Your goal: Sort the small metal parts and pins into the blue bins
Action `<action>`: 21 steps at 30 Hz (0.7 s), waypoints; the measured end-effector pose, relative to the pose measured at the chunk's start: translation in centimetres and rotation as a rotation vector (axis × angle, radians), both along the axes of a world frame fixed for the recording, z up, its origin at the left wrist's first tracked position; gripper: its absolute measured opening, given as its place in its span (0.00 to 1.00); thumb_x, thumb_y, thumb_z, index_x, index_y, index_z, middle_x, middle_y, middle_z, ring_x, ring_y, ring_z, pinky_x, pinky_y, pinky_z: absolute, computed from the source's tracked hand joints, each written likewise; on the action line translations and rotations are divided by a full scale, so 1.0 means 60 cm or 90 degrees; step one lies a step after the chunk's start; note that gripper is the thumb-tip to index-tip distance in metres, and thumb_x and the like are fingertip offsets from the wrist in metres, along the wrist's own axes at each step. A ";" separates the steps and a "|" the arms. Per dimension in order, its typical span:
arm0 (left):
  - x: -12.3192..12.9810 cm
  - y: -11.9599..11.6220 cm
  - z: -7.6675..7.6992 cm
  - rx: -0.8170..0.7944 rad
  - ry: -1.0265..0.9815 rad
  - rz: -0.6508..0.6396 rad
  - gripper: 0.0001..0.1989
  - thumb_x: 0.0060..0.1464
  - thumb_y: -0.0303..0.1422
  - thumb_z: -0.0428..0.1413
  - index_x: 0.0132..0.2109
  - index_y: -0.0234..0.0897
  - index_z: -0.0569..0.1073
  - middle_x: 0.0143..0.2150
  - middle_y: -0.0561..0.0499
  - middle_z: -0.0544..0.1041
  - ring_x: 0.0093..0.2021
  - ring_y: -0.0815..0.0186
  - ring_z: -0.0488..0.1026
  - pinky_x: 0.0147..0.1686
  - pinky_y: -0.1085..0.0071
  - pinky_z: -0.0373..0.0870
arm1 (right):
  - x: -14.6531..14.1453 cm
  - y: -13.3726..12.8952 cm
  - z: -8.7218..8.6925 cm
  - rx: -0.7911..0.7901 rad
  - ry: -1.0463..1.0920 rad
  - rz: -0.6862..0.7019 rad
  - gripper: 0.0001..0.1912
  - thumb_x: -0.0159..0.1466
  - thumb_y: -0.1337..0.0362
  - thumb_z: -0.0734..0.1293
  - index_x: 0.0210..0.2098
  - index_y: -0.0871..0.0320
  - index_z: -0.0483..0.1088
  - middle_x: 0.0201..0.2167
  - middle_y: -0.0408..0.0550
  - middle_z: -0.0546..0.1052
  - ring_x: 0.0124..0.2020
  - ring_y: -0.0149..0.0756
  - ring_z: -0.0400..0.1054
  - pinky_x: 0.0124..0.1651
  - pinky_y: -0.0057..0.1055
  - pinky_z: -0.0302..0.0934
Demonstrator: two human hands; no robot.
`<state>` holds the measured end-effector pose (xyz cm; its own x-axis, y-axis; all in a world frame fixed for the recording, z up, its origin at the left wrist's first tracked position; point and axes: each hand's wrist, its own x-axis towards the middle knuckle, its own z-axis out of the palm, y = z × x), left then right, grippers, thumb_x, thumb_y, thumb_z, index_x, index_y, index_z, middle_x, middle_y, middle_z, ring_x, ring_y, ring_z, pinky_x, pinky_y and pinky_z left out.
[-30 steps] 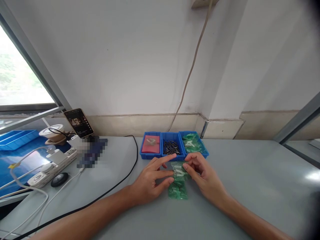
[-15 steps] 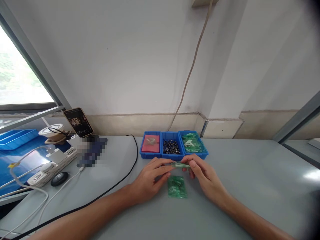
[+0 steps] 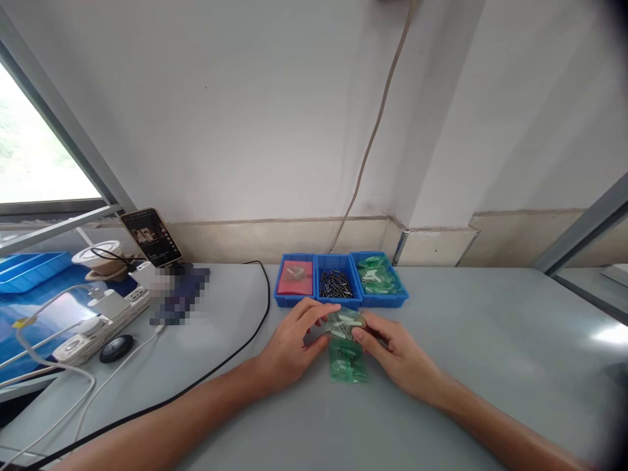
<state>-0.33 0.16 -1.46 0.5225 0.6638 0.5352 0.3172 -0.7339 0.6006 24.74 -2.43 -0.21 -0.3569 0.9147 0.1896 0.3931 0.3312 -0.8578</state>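
Between my two hands is a small clear plastic bag (image 3: 342, 322) with white and metal pieces inside. My left hand (image 3: 289, 340) pinches its left edge with the thumb below and fingers above. On the other side, my right hand (image 3: 397, 350) grips the right edge, its thumb pressed on the front. A green plastic bag (image 3: 347, 366) with dark screw-like parts and pale pieces lies flat on the table just below the held bag, which partly overlaps it in view.
Three joined blue bins stand behind my hands: one with red material (image 3: 295, 281), one with dark screws (image 3: 335, 284), one with green bags (image 3: 375, 275). At left are a phone (image 3: 151, 237), a power strip (image 3: 103, 327), a mouse (image 3: 116, 348) and a black cable (image 3: 216, 371).
The held bag has turned from nearly edge-on to show its broad face, and its contents are now visible. Both hands stay on it. The green bag on the table lies where it was.
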 end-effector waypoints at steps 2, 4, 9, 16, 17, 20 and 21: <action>-0.001 0.001 0.001 -0.003 -0.005 -0.007 0.20 0.73 0.31 0.56 0.68 0.49 0.71 0.55 0.45 0.71 0.50 0.62 0.73 0.44 0.69 0.77 | -0.002 -0.004 0.003 -0.006 -0.001 0.032 0.20 0.78 0.50 0.60 0.34 0.55 0.68 0.31 0.41 0.68 0.32 0.36 0.60 0.35 0.31 0.57; -0.001 0.000 0.003 0.006 -0.009 -0.011 0.16 0.73 0.34 0.56 0.64 0.48 0.76 0.55 0.44 0.71 0.50 0.62 0.73 0.46 0.67 0.77 | -0.004 -0.007 0.007 -0.001 -0.009 0.033 0.21 0.78 0.50 0.60 0.33 0.55 0.69 0.30 0.42 0.69 0.32 0.36 0.60 0.34 0.31 0.57; 0.000 0.000 0.009 0.019 -0.009 -0.012 0.10 0.75 0.35 0.54 0.50 0.37 0.79 0.52 0.43 0.73 0.50 0.60 0.73 0.51 0.64 0.75 | -0.001 -0.007 0.012 0.025 0.006 -0.024 0.19 0.78 0.49 0.60 0.38 0.54 0.71 0.31 0.43 0.72 0.33 0.36 0.64 0.34 0.31 0.60; 0.001 0.000 0.009 0.004 -0.007 0.009 0.12 0.76 0.35 0.51 0.42 0.35 0.74 0.46 0.44 0.76 0.46 0.61 0.72 0.47 0.66 0.72 | 0.000 -0.011 0.014 0.075 -0.008 -0.044 0.11 0.74 0.53 0.67 0.47 0.52 0.69 0.39 0.46 0.76 0.33 0.36 0.68 0.36 0.32 0.66; 0.001 0.000 0.009 0.000 -0.004 0.003 0.13 0.76 0.36 0.51 0.42 0.35 0.74 0.46 0.44 0.76 0.46 0.62 0.72 0.47 0.66 0.72 | -0.001 -0.012 0.015 0.066 -0.017 -0.045 0.09 0.74 0.54 0.67 0.46 0.52 0.68 0.39 0.45 0.75 0.32 0.35 0.68 0.34 0.31 0.65; 0.000 0.000 0.010 -0.001 0.000 -0.018 0.13 0.76 0.36 0.51 0.42 0.35 0.74 0.45 0.45 0.76 0.45 0.62 0.72 0.47 0.66 0.71 | -0.003 -0.015 0.015 0.059 -0.015 -0.031 0.08 0.75 0.55 0.66 0.44 0.51 0.66 0.35 0.43 0.73 0.33 0.35 0.68 0.31 0.29 0.62; 0.000 0.000 0.010 0.000 0.000 -0.024 0.13 0.76 0.36 0.51 0.42 0.35 0.74 0.45 0.45 0.76 0.45 0.62 0.72 0.46 0.66 0.71 | -0.003 -0.016 0.015 0.062 -0.008 -0.023 0.08 0.75 0.56 0.65 0.43 0.51 0.65 0.34 0.42 0.72 0.33 0.35 0.67 0.32 0.29 0.62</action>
